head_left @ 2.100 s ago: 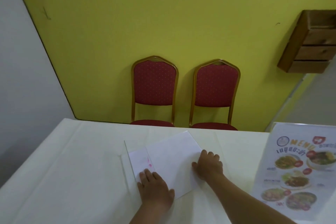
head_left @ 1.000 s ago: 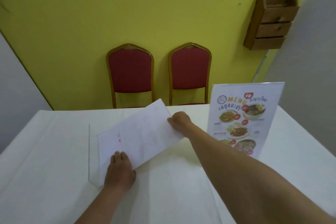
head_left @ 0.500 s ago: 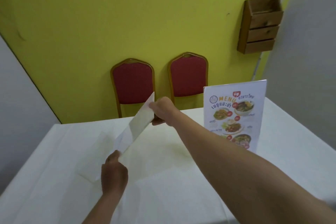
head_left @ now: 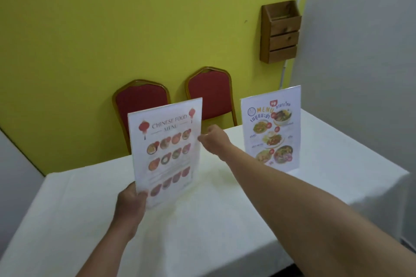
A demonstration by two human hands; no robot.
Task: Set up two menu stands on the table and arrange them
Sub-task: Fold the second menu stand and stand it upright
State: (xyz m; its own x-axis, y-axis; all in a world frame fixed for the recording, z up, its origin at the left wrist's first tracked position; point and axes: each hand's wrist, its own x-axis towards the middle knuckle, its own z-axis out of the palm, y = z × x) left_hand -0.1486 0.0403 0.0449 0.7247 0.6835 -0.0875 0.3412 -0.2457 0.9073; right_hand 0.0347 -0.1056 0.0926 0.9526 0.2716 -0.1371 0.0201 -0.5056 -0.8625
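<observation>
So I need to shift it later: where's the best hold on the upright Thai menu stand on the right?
Pinch the clear upright Thai menu stand by its two vertical side edges, coming from above and the front: it is a thin, tall sheet, so a two-sided hold likely keeps it from tipping.

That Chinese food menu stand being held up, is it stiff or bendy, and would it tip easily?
Probably stiff: the Chinese food menu stand stays flat though the left hand and right hand pinch only its edges. Likely light. Tall and thin, so it may tip if nudged.

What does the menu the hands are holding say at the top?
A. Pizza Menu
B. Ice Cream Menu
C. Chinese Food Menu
C: the menu stand held by the left hand and right hand reads "Chinese Food Menu" beside red lanterns.
</observation>
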